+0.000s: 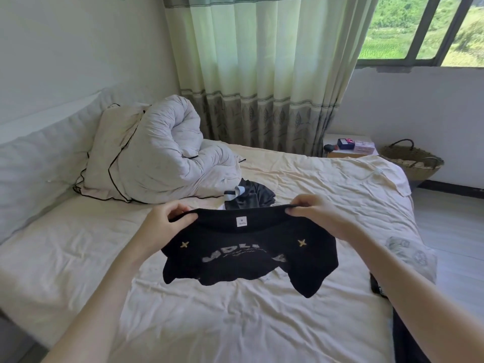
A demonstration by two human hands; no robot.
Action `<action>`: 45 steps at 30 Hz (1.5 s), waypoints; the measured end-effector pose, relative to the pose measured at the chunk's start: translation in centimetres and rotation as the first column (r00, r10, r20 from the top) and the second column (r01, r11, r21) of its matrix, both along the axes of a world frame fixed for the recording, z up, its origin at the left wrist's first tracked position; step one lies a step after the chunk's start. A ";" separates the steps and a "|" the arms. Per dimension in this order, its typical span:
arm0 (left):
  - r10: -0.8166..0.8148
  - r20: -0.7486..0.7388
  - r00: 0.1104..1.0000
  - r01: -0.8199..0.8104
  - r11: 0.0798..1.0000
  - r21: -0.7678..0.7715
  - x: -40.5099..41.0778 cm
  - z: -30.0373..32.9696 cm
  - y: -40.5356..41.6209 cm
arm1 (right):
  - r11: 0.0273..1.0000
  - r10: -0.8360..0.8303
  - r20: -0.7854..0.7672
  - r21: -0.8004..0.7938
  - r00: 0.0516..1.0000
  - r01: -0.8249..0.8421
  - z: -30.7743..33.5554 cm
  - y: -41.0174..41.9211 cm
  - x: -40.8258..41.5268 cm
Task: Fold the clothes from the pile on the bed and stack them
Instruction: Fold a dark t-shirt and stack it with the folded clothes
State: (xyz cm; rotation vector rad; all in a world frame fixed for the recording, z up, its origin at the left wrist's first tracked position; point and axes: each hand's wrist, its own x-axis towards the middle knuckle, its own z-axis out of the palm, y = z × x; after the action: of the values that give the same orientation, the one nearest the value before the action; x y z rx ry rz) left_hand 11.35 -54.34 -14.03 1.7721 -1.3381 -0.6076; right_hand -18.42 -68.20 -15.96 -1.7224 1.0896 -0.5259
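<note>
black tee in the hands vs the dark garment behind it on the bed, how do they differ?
The black T-shirt is held up by its collar, the left hand and right hand each pinching it; the dark garment lies untouched on the sheet.
The T-shirt is spread wide, its print and size label showing; the garment is crumpled in a heap.
The T-shirt is plain black with lettering; the garment shows a pale band.
Both are dark and not yet folded.

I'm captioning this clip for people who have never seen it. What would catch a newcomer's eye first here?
First, the black T-shirt with pale lettering, held up over the middle of the cream-sheeted bed, the left hand and right hand each pinching its collar edge. Next, the rumpled white duvet bundled at the head of the bed on the left, and a dark crumpled garment lying just behind the shirt.
</note>
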 end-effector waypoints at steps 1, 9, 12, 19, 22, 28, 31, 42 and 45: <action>-0.014 -0.051 0.999 0.015 1.000 0.019 0.1 -0.5 0.4 | 0.998 0.058 -0.006 0.035 0.998 -0.057 -0.2 0.1 -0.1; -0.058 -0.285 0.957 0.125 0.967 0.221 0.4 -2.6 6.0 | 0.944 0.202 0.090 0.249 0.975 -0.218 -2.5 2.7 -2.7; -0.003 -0.257 0.966 0.071 0.965 0.253 -0.8 -3.7 9.1 | 0.995 0.100 -0.073 0.031 0.992 -0.098 -3.2 5.0 -2.2; 0.331 0.142 0.933 -0.349 0.927 0.134 -4.5 -6.8 17.7 | 0.926 -0.035 -0.182 -0.375 0.983 -0.036 -5.5 12.9 -2.8; 0.424 0.278 0.862 -0.457 0.887 0.064 -5.6 -7.5 21.6 | 0.858 -0.019 -0.194 -0.506 0.981 -0.084 -5.8 15.7 -2.9; 0.470 0.411 0.781 -0.532 0.846 0.042 -6.2 -7.8 27.8 | 0.881 0.064 -0.214 -0.447 0.975 -0.156 -6.1 18.8 -1.1; 0.471 0.264 0.842 -0.513 0.850 0.118 -5.7 -8.2 30.2 | 0.958 0.174 -0.225 -0.188 0.959 -0.218 -6.3 19.4 -0.3; 0.625 0.166 0.763 -0.638 0.769 0.035 -4.7 -9.7 37.0 | 0.971 0.117 -0.094 -0.199 0.989 -0.134 -6.0 24.7 3.0; 0.595 0.205 0.777 -0.607 0.795 -0.003 -2.0 -8.6 38.0 | 0.954 0.052 -0.059 -0.293 0.997 -0.067 -5.1 25.9 4.9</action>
State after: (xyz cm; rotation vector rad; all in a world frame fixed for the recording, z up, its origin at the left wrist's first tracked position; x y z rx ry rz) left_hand 9.34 -16.31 -22.66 2.2098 -0.7849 -0.1144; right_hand -13.56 -42.26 -21.04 -2.0319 1.0296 -0.6350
